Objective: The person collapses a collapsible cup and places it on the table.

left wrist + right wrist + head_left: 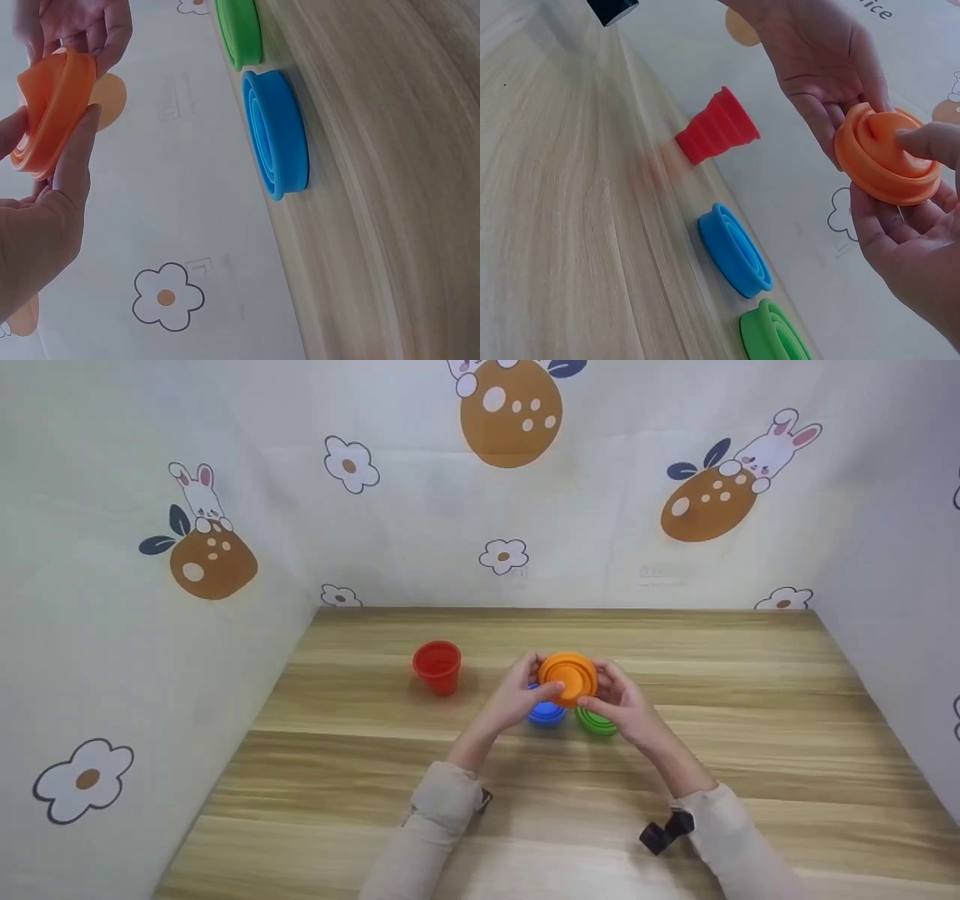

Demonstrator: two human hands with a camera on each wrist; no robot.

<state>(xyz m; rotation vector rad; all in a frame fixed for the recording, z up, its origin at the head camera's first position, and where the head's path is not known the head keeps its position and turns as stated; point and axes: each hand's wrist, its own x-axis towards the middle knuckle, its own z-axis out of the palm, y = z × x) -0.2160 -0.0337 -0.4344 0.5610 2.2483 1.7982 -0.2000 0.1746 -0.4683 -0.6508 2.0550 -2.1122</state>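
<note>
Both hands hold an orange collapsible cup (571, 679) above the table, folded mostly flat with its rings showing. My left hand (517, 694) grips its left side, thumb on the inner rings. From the right, my right hand (630, 709) pinches the rim between thumb and fingers. In the right wrist view the orange cup (889, 154) has its middle pushed unevenly, partly raised. Below the hands, a blue collapsible cup (546, 712) and a green one (598, 721) lie flattened side by side on the table, partly hidden in the head view.
A red collapsible cup (437, 667) stands extended, mouth up, to the left of the hands. The wood-grain table (337, 780) is bordered by patterned cloth walls (420, 525) at the back and sides. Each wrist carries a black camera mount (666, 832).
</note>
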